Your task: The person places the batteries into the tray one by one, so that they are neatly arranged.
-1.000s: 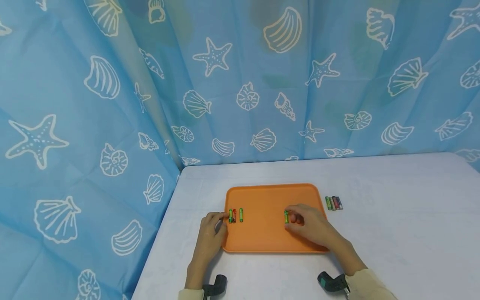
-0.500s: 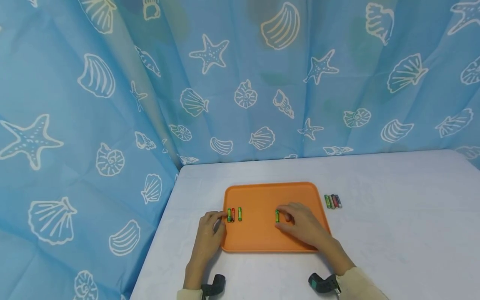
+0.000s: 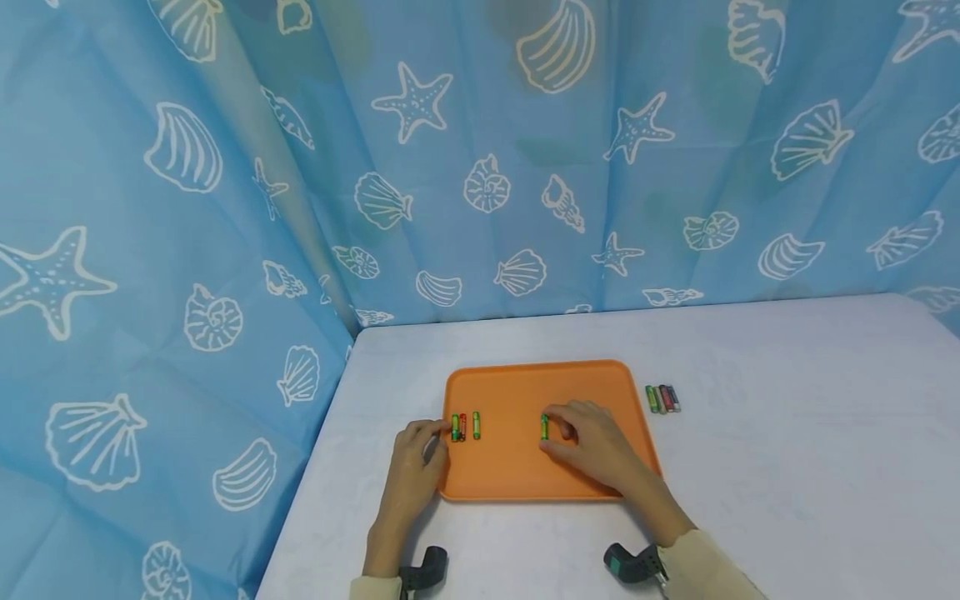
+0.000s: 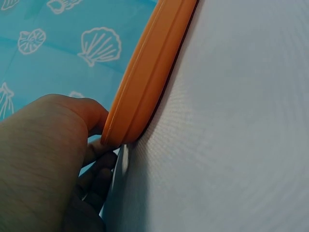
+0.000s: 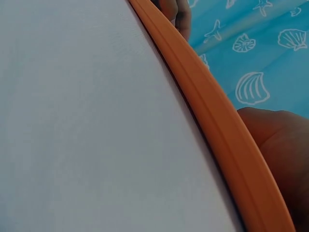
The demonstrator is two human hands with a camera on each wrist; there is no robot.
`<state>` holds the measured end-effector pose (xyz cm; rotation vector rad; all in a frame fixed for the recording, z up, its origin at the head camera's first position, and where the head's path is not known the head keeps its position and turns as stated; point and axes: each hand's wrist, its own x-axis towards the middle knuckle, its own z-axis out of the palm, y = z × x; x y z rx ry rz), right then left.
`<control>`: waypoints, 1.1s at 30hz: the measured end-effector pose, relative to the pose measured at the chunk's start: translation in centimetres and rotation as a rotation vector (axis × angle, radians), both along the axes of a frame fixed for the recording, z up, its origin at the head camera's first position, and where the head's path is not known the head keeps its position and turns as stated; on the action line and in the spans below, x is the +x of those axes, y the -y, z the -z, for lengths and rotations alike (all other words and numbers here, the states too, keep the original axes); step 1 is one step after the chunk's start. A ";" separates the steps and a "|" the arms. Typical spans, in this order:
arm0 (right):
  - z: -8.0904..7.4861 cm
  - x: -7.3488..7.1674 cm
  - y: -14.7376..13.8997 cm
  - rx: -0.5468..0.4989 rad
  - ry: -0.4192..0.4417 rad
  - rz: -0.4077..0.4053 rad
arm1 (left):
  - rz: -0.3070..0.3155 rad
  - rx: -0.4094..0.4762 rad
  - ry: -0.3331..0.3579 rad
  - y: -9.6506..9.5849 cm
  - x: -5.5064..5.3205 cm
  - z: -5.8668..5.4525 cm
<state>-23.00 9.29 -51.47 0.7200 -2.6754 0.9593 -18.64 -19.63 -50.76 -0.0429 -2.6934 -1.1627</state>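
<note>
Green battery point(image 3: 544, 427) between thumb and fingers of the right hand, at about the middle of the orange tray.

Its length runs from 12 to 6 o'clock, pinched at both ends by the right hand point(image 3: 590, 440), which comes in from 4 o'clock; whether it touches the tray point(image 3: 517, 487) cannot be told. Toward 9 o'clock, a red battery point(image 3: 462, 427) lies just beside a green one, with another green one slightly nearer the middle. The left hand point(image 3: 414, 463) has its fingers at the tray's 9 o'clock rim; whether it grips cannot be told. Outside the rim, between 2 and 3 o'clock, a row of mixed-colour batteries point(image 3: 663, 399) lies on the white bench point(image 3: 787, 433). At 12 o'clock hangs a blue seashell-print curtain point(image 3: 450, 208).
</note>
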 end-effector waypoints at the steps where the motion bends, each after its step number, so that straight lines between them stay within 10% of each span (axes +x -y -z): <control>1: 0.0 0.0 0.1 -0.003 0.003 0.003 | 0.001 0.001 -0.004 0.0 0.0 0.0; 33: -0.5 -0.6 5.3 0.016 0.066 0.012 | -0.017 -0.003 0.008 -0.2 0.0 -0.1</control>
